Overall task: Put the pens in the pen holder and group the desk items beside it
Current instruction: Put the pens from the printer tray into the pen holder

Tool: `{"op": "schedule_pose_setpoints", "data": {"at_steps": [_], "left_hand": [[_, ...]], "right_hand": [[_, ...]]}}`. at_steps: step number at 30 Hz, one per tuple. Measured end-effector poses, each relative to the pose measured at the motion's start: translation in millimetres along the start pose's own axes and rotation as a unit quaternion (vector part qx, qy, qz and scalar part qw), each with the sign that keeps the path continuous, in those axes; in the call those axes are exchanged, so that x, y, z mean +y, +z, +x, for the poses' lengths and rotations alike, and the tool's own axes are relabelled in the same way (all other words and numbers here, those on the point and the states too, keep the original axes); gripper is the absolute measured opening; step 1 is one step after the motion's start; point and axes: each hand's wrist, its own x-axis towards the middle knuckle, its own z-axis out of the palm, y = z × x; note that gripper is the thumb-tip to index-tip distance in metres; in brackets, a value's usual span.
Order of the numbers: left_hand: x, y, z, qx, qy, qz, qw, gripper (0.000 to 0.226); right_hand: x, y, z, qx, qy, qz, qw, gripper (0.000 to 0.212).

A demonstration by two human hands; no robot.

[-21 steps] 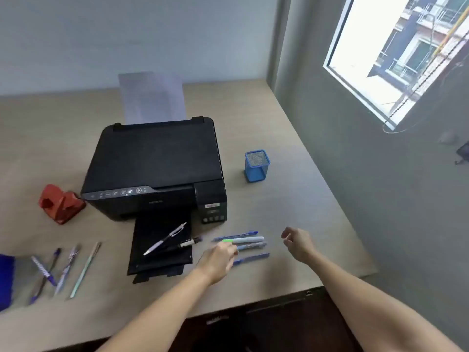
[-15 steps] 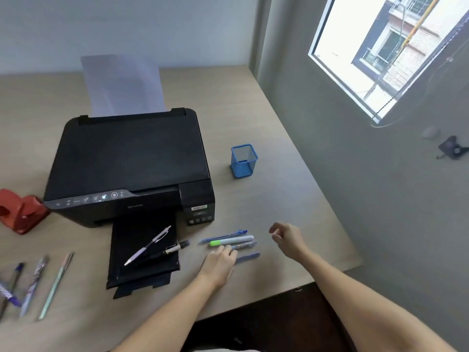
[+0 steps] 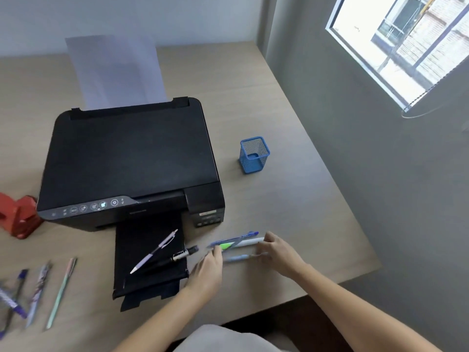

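Note:
A blue mesh pen holder (image 3: 254,154) stands empty on the desk, right of the printer. Several pens (image 3: 238,243) lie bunched near the front edge, among them a white one with a green end and a light blue one (image 3: 239,257). My left hand (image 3: 208,266) touches their left ends and my right hand (image 3: 278,252) touches their right ends, fingers curled around the bunch. Two more pens (image 3: 154,251) rest on the printer's output tray. Several others (image 3: 38,290) lie at the front left. Motion blur hides the exact grip.
A black printer (image 3: 132,161) with upright paper (image 3: 114,69) fills the desk's middle. A red hole punch (image 3: 17,215) sits at its left. The desk's front edge runs close under my arms. A grey wall with a window (image 3: 406,47) borders the right side.
My right hand has come down left onto the right ends of the pens. My left hand has slid to their left ends, pushing the pens closer together. The camera has shifted.

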Motion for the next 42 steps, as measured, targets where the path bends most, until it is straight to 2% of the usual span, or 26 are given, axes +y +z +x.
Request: {"op": "schedule_pose_setpoints", "data": {"at_steps": [2, 4, 7, 11, 13, 15, 18, 21, 26, 29, 31, 34, 36, 39, 42], "left_hand": [[4, -4, 15, 0.045, -0.009, -0.012, 0.999, 0.019], [9, -7, 32, 0.068, -0.033, -0.002, 0.997, 0.023], [13, -8, 48, 0.035, -0.072, 0.021, 0.997, 0.036], [14, 0, 55, 0.007, -0.059, 0.069, 0.996, 0.028], [14, 1, 55, 0.006, -0.056, 0.092, 0.994, 0.023], [16, 0, 54, -0.009, -0.057, 0.113, 0.992, 0.028], [24, -5, 54, -0.031, -0.068, 0.131, 0.989, 0.042], [31, -13, 53, -0.05, -0.09, 0.124, 0.987, 0.038], [50, -46, 50, -0.024, -0.09, 0.069, 0.993, 0.024], [72, -86, 62, 0.037, -0.068, -0.058, 0.995, 0.009], [91, -114, 78, 0.081, -0.06, -0.123, 0.987, 0.015], [116, -145, 117, 0.121, -0.093, -0.161, 0.975, 0.021], [129, -160, 147, 0.107, -0.122, -0.154, 0.975, 0.023], [139, -179, 176, 0.045, -0.158, -0.145, 0.976, 0.03], [141, -187, 196, -0.009, -0.174, -0.101, 0.979, 0.037]], "right_hand": [[11, 4, -6, 0.013, -0.047, -0.069, 0.996, 0.01], [21, 3, -9, 0.026, -0.071, -0.128, 0.989, 0.01], [27, -5, -5, 0.058, -0.09, -0.161, 0.981, 0.012], [26, -12, 14, 0.06, -0.139, -0.154, 0.977, 0.02], [21, -9, 19, 0.056, -0.157, -0.168, 0.972, 0.018], [17, -6, 18, 0.059, -0.169, -0.178, 0.968, 0.011], [17, -1, 17, 0.062, -0.175, -0.204, 0.961, 0.018], [25, 3, 15, 0.04, -0.172, -0.235, 0.956, 0.02], [52, -14, 18, 0.016, -0.129, -0.229, 0.965, 0.012], [81, -46, 21, 0.04, -0.045, -0.097, 0.993, 0.006], [90, -83, 29, 0.093, 0.011, -0.007, 0.996, 0.019], [85, -138, 60, 0.122, 0.059, 0.069, 0.988, 0.023], [72, -168, 88, 0.107, 0.066, 0.052, 0.991, 0.02], [52, -197, 126, 0.058, 0.091, 0.009, 0.994, 0.01], [38, -212, 154, 0.011, 0.093, -0.023, 0.995, 0.014]]}}
